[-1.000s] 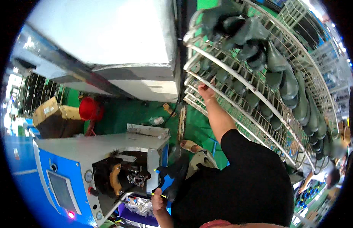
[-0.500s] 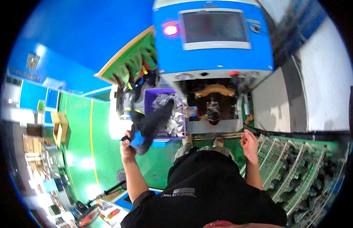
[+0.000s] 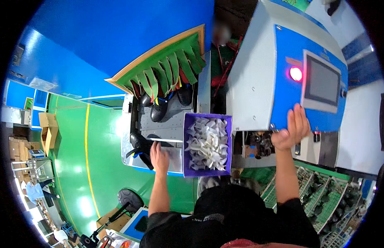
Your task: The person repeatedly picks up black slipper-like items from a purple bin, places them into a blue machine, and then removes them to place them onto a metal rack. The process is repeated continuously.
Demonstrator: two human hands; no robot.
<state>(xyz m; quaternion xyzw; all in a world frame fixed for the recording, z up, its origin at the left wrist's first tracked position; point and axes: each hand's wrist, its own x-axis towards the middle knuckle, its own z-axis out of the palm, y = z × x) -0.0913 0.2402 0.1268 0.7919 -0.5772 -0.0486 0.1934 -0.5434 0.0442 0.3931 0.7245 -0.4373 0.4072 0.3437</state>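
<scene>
Left hand (image 3: 160,153) is flat on the grey metal bench (image 3: 169,124), fingers spread, holding nothing – black shoe (image 3: 139,144) lies just to its left, touching or nearly, long axis running away from the person. Way closer to that hand than the other. Right hand (image 3: 292,129) is open w/ fingers up against the blue machine panel (image 3: 291,95), under the red light (image 3: 296,74). Purple bin (image 3: 207,144) of white pieces sits btw them.

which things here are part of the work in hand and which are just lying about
In hand: left hand by the black shoe on the metal conveyor; right hand on the blue machine.
Lying about: purple bin of white pieces, cardboard boxes, racks.
</scene>
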